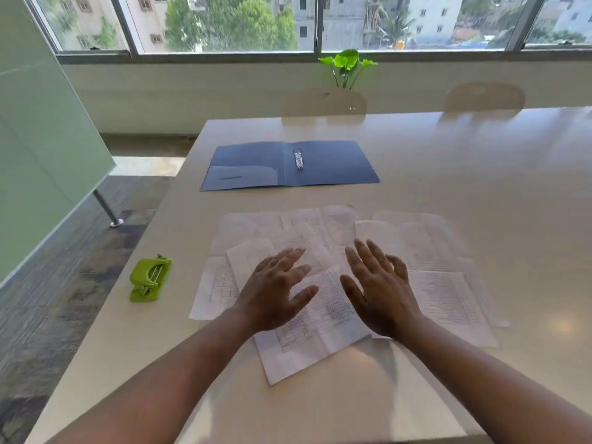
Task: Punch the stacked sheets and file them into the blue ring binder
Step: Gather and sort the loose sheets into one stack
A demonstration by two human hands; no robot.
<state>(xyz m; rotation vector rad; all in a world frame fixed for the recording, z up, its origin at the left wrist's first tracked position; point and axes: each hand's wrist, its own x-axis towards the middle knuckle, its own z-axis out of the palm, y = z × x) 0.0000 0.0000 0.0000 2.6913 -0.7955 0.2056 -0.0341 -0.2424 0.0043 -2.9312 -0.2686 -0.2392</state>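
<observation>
Several printed sheets (442, 293) lie scattered and overlapping on the pale table (480, 174) in front of me. My left hand (275, 290) and my right hand (381, 290) are over the middle of the spread, fingers straight and spread, holding nothing. Whether they touch the paper I cannot tell. The blue ring binder (333, 165) lies open and flat farther back, its metal ring mechanism (298, 159) near the spine. A green hole punch (150, 278) sits on the table to the left of the sheets, near the table's left edge.
Two chair backs (323, 102) stand at the table's far side, with a green plant (347, 64) behind them under the window. A green partition (41, 155) and floor lie to the left of the table.
</observation>
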